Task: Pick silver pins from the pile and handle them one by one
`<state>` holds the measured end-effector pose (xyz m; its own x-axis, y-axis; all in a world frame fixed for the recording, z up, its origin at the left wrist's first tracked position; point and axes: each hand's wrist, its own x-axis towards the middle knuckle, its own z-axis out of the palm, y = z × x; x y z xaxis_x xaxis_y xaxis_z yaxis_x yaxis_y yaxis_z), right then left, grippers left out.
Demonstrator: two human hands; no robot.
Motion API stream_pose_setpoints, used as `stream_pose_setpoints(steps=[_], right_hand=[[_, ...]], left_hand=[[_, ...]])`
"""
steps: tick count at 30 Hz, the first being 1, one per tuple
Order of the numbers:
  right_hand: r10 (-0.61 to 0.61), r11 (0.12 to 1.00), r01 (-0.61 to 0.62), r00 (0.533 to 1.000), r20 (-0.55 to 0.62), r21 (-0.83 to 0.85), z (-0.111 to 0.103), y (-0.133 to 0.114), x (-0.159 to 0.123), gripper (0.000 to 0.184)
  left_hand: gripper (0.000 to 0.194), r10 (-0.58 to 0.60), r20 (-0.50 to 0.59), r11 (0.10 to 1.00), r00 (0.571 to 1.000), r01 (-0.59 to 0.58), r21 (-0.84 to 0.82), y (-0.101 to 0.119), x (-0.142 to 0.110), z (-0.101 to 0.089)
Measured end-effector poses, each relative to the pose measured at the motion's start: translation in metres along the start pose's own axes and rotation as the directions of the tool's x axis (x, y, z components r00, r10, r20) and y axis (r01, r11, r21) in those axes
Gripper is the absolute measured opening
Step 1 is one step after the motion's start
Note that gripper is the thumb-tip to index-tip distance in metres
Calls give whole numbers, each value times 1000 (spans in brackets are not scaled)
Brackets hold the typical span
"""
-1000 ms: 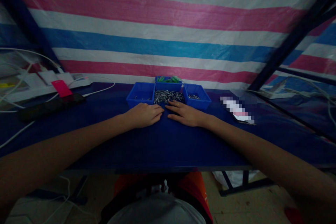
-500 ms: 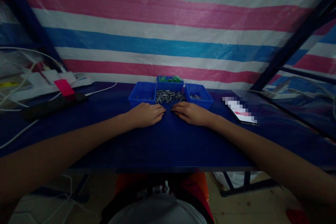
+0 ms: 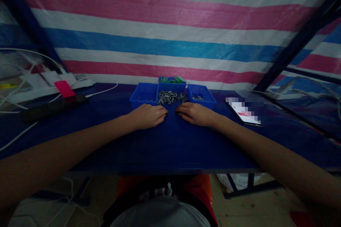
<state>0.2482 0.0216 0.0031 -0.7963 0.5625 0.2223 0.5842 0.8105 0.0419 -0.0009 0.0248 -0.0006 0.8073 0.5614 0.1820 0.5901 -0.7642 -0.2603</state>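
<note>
My left hand (image 3: 150, 116) rests palm down on the blue table (image 3: 170, 145), its fingers loosely extended and holding nothing visible. Opposite it, my right hand (image 3: 195, 114) lies the same way, a ring on one finger, with a gap between the two hands. Just beyond the fingertips is a pile of small shiny metal pieces (image 3: 172, 97), too small to name. A blue bin (image 3: 144, 88) with a few small pieces stands behind my left hand. Behind my right hand, another blue bin (image 3: 209, 95) holds some metal pieces. Green items (image 3: 173, 79) fill a third bin (image 3: 172, 87) at the back.
A phone (image 3: 243, 111) with a lit, blurred screen lies to the right. On the left are a dark long object (image 3: 53, 108), a red card (image 3: 64, 89), a white power strip (image 3: 82, 81) and white cables. A striped sheet (image 3: 170, 35) hangs behind the table.
My right hand has shifted very slightly to the right, widening the gap between the hands a little. My left hand and the bins stay in place.
</note>
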Motion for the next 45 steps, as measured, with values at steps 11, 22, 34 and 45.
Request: stream_pose_setpoints(steps=[11,22,34,45], right_hand=[[25,1000,-25,1000,10,-9,-2,-2,0,27],[52,999,-52,999,10,4,-1,0,0,27],[40,999,-40,999,10,4,-2,-1,0,23],[63,998,-63,998,-4,14,1,-6,1,28]], left_hand=[[32,1,-1,1000,1000,-1,12,0,0,0],[34,2,9,1000,1000,-2,11,0,-1,-1],[34,-6,15,1000,1000,6,25,0,-1,-1],[34,-1,19,1000,1000,0,21,0,-1,0]])
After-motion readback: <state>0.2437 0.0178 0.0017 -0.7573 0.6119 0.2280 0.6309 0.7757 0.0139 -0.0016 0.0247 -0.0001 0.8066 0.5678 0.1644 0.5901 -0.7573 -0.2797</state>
